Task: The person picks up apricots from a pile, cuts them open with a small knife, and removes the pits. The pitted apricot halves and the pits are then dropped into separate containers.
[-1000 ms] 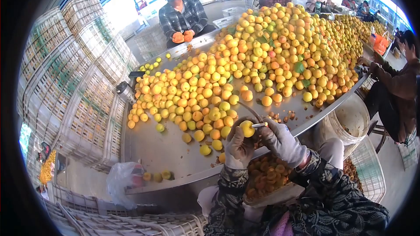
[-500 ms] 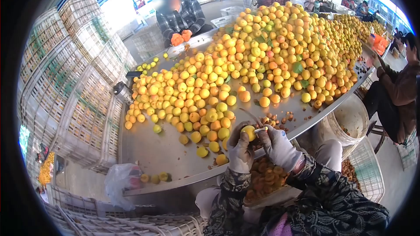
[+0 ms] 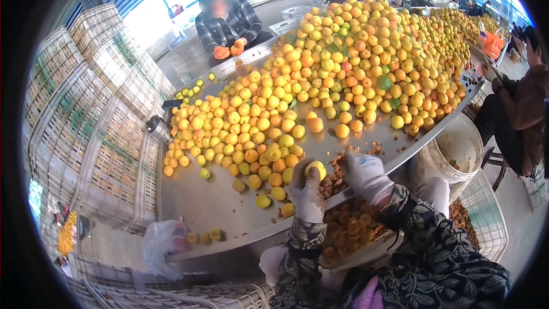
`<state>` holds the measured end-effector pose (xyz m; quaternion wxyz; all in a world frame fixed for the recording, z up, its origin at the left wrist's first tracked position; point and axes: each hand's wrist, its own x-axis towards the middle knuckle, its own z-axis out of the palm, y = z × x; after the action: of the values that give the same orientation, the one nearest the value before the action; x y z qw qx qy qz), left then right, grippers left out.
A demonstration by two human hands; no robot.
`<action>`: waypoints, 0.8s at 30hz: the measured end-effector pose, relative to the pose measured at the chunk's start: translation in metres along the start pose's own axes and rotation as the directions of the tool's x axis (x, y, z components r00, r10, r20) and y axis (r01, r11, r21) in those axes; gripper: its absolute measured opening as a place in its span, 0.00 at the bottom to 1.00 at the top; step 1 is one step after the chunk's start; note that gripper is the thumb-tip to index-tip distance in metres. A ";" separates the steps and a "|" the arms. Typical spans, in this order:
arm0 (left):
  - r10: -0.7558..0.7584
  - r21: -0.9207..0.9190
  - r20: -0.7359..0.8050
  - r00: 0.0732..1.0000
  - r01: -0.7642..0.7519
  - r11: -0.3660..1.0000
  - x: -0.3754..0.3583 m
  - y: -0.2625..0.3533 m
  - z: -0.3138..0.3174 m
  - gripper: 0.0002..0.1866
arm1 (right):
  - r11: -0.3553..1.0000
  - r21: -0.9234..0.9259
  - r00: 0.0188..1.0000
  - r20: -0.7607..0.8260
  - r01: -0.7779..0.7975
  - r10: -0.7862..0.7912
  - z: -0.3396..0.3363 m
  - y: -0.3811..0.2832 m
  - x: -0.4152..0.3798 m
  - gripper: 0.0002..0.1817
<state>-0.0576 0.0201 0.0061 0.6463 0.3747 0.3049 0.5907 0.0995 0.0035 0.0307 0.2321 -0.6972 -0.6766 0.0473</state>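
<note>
My left hand, in a pale glove with darkened fingertips, is closed around a yellow apricot just above the table's near edge. To its right, my right hand wears a similar glove; its fingers are bent together over a small heap of brown pits and scraps. Whatever those fingers hold is hidden from view. A large pile of apricots covers much of the metal table. Below my wrists, opened orange apricots fill a container.
Stacked plastic crates rise on the left. A clear plastic bag hangs at the table's near left corner. A white bucket stands at my right. Across the table sits a person with orange gloves; another person sits at right.
My right hand has drawn away from the apricot to the right, over the pits. The pale-tipped tool seen at the fruit no longer shows. My left hand keeps the apricot, slightly further left.
</note>
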 end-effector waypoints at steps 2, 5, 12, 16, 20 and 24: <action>-0.039 -0.217 0.060 0.997 0.051 0.975 0.002 0.013 0.007 0.17 | 0.997 0.032 0.997 -0.028 -0.070 0.071 -0.013 0.002 -0.002 0.17; -0.134 -0.515 0.131 0.982 0.182 0.838 0.004 0.008 0.006 0.25 | 0.898 0.435 0.998 0.021 -0.056 0.052 -0.021 -0.005 -0.023 0.19; -0.196 -0.567 0.270 0.943 0.320 0.759 0.002 -0.020 0.009 0.27 | 0.897 0.440 0.999 -0.034 0.042 -0.030 0.001 -0.016 -0.046 0.16; -0.039 -0.364 0.256 0.966 0.134 0.922 -0.008 -0.023 0.017 0.24 | 0.900 0.435 0.999 -0.026 -0.009 0.022 0.000 -0.017 -0.044 0.15; -0.168 -0.507 0.201 0.965 0.249 0.825 -0.006 -0.020 0.023 0.22 | 0.871 0.491 0.999 -0.014 -0.025 0.037 0.003 -0.015 -0.043 0.15; -0.104 -0.431 0.333 0.937 0.250 0.867 -0.001 -0.008 0.018 0.21 | 0.921 0.386 0.998 0.062 -0.049 0.027 -0.008 -0.008 -0.044 0.14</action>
<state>-0.0382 0.0171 0.0092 0.8077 0.2629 0.0859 0.5206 0.0915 -0.0413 0.0304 0.3453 -0.6490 -0.6465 0.2039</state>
